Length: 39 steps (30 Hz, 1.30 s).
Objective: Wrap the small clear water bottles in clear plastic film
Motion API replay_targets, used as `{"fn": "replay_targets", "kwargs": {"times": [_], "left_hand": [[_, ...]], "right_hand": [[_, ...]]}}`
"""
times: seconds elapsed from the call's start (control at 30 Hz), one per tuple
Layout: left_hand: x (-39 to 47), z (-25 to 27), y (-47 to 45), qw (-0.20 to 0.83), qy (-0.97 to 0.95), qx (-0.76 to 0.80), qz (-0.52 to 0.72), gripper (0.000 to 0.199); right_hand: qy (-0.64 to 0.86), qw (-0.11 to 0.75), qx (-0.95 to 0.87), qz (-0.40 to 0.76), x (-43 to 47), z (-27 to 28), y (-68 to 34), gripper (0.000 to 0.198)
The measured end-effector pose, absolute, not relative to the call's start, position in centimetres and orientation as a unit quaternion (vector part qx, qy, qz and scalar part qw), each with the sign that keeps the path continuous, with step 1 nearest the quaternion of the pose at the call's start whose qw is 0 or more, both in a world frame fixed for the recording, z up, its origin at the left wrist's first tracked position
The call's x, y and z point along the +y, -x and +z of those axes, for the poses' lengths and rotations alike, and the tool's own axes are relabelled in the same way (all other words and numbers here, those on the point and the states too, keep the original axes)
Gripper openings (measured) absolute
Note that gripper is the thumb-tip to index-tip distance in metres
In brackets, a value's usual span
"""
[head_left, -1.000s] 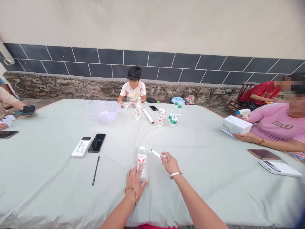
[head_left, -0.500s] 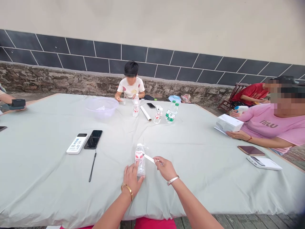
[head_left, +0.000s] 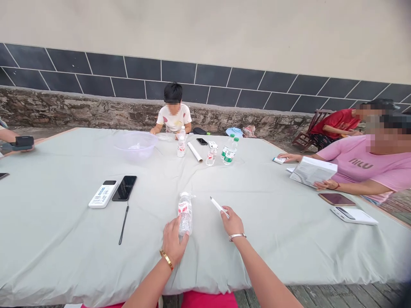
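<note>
A clear plastic bottle (head_left: pixel 185 209) with a red-and-white label lies on the cloth in front of me, its capped end pointing away. Thin clear film seems to stick out near its neck. My left hand (head_left: pixel 175 239) grips the bottle's lower part, fingers along the left side and thumb at the base. To the right, my right hand (head_left: pixel 233 220) pinches a slim white pen-like tool (head_left: pixel 218 206) with a dark tip. That tip points up and left, apart from the bottle. Whether it is a pen or a blade I cannot tell.
A power bank (head_left: pixel 102 194) and black phone (head_left: pixel 124 188) lie at left. Farther back are a translucent basin (head_left: pixel 136 147), a white roll (head_left: pixel 195 152) and several bottles (head_left: pixel 228 152). A person (head_left: pixel 369 162) at right holds a white box (head_left: pixel 313 171); another (head_left: pixel 174 115) sits opposite.
My right hand has drawn the white tool away from the bottle's label, to the right. The bottle and left hand have shifted slightly left. The person at right has tilted the box.
</note>
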<state>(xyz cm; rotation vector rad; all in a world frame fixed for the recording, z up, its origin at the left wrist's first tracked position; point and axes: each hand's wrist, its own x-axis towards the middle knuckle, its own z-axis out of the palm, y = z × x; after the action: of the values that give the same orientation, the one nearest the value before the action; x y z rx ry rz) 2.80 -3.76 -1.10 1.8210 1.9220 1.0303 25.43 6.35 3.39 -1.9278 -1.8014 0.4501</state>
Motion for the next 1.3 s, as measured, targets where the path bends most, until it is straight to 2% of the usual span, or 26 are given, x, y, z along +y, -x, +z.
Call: {"fn": "replay_targets", "kwargs": {"times": [0.13,0.3,0.4,0.77,1.0,1.13,1.23,1.3], "left_hand": [[-2.5,-0.4,-2.2,0.138,-0.55,0.728,0.385,0.05],[-0.6,0.5,-1.2,0.192,-0.46,0.772,0.393,0.025],[-0.1,0.4,-0.7,0.219,-0.442,0.765,0.414,0.024],[-0.2,1.8,-1.1,0.195,-0.438,0.736,0.479,0.027],[-0.4,3.1,-3.5,0.094,-0.601,0.671,0.424,0.024],[-1.5,3.7,-4.9,0.13,-0.655,0.647,0.367,0.02],[-2.0,3.9,-4.4,0.198,-0.622,0.646,0.394,0.008],[-1.9,4.1,-3.3,0.255,-0.564,0.665,0.417,0.017]], "right_hand": [[0.677,0.199,-0.704,0.073,6.1,0.6,-24.7,0.038],[0.613,0.259,-0.745,0.036,3.5,-0.1,-23.2,0.043],[0.585,0.288,-0.757,0.043,2.7,0.3,-22.5,0.041],[0.568,0.325,-0.741,0.148,1.3,0.2,-22.4,0.035],[0.569,0.369,-0.679,0.28,1.4,1.0,-21.6,0.033],[0.567,0.395,-0.623,0.366,2.3,2.5,-20.4,0.033],[0.562,0.404,-0.602,0.398,2.7,3.2,-19.7,0.034],[0.557,0.401,-0.597,0.415,2.6,3.4,-19.4,0.035]]}}
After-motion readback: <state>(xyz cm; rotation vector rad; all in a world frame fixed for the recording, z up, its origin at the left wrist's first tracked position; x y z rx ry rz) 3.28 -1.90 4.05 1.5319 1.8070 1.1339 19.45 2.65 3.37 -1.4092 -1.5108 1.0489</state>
